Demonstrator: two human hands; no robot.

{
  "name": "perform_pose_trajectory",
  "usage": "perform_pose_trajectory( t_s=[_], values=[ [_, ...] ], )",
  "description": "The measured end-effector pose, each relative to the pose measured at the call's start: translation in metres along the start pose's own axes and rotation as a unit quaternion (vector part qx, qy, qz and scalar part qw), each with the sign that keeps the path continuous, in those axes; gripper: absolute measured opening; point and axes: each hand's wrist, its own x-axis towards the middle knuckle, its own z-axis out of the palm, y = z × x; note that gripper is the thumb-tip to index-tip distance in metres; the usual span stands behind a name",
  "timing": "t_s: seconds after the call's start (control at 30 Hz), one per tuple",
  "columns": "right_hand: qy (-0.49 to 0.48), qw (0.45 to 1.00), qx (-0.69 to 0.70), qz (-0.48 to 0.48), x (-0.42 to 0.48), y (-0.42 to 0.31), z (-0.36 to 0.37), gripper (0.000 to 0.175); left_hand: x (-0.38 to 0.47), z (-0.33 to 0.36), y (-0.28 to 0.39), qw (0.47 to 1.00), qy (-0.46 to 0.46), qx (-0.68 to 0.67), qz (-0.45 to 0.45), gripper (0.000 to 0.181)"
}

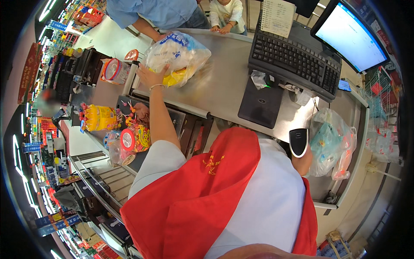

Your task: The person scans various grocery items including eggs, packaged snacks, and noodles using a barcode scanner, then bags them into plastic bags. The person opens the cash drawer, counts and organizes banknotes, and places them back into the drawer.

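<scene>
My left hand reaches out over the checkout counter, fingers apart, against the near side of a filled plastic shopping bag. Yellow packaging shows through the bag's lower part. A person's hand in a blue sleeve touches the bag from the far side. Down at my right side, my right hand is around a black and white handheld barcode scanner. Most of those fingers are hidden behind the scanner. Beside it lies a clear plastic bag with teal plastic inside.
A keyboard, a notebook and a lit monitor stand at the back right. A black pad lies before them. Lollipop jars crowd the left counter. A child stands at the far edge.
</scene>
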Motion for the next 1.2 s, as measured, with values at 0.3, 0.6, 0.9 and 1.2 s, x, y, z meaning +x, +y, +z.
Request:
perform_pose_trajectory(
  t_s=[0.3,0.6,0.9,1.2],
  values=[
    [-0.057,0.998,0.002,-0.007,-0.001,-0.024,0.010,0.029,-0.015,-0.020,0.091,0.987,-0.111,0.105,-0.052,0.139],
    [0.006,0.997,0.076,0.020,-0.016,-0.008,0.007,0.033,-0.054,-0.013,0.075,0.951,-0.170,0.257,0.025,0.129],
    [-0.026,0.994,0.083,0.061,-0.021,0.018,0.007,0.038,-0.015,0.012,0.058,0.947,-0.221,0.228,0.050,0.097],
    [-0.014,0.994,0.110,0.013,-0.027,0.020,-0.014,0.029,0.075,-0.048,0.098,0.931,-0.242,0.120,0.245,0.037]
  ],
)
